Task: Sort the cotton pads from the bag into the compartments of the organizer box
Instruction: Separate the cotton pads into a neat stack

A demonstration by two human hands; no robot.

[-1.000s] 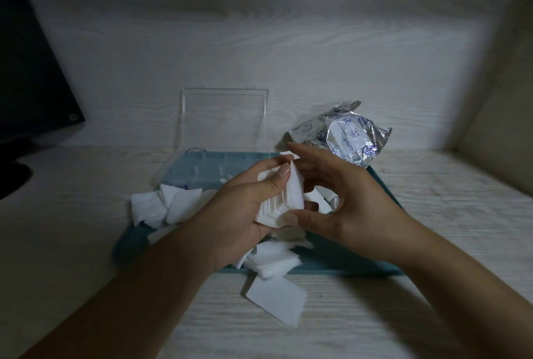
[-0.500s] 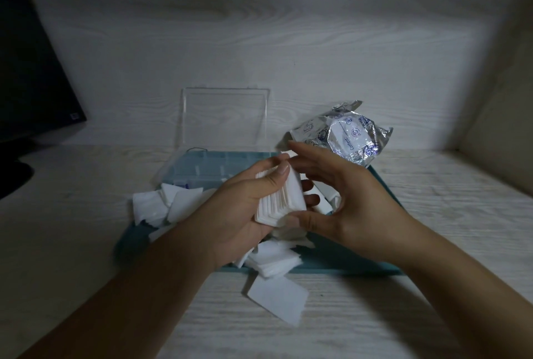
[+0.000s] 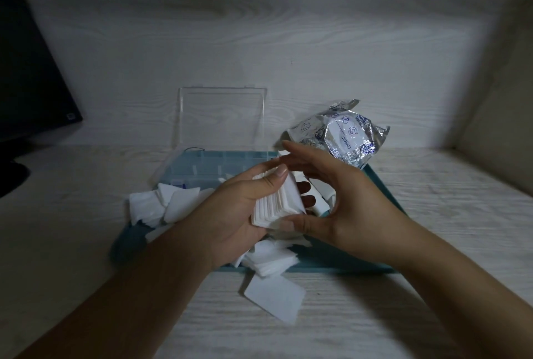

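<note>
1. Centrally, in the head view, the left hand (image 3: pixel 230 208) grips a stack of square white cotton pads (image 3: pixel 275 202), thumb curled over its top edge and fingers wrapped behind it, their tips showing on the stack's right side.
2. The right hand (image 3: pixel 343 202) meets that stack from the right: its thumb presses the lower near corner, while its other fingers arch, loosely bent, over the top without clearly closing on anything.
3. Both hands hover above the teal tray (image 3: pixel 383 185) that lies on the pale wood-grain table (image 3: pixel 432 286).
4. Behind the hands, on the far left part of the tray, sits the clear organizer box (image 3: pixel 202 165) with its transparent lid (image 3: pixel 222 119) standing upright against the back wall; its divided compartments look mostly unfilled, though the dim light hides detail.
5. Loose cotton pads (image 3: pixel 161 205) lie heaped at the tray's left side, just near the box.
6. More pads (image 3: pixel 271 257) pile at the tray's near edge under the hands, and a single pad (image 3: pixel 274 295) lies on the table just in front of it.
7. The crinkled silver foil bag (image 3: pixel 343 133) rests at the tray's far right corner, beyond the right hand.
8. A dark monitor (image 3: pixel 26 84) stands at the far left.
</note>
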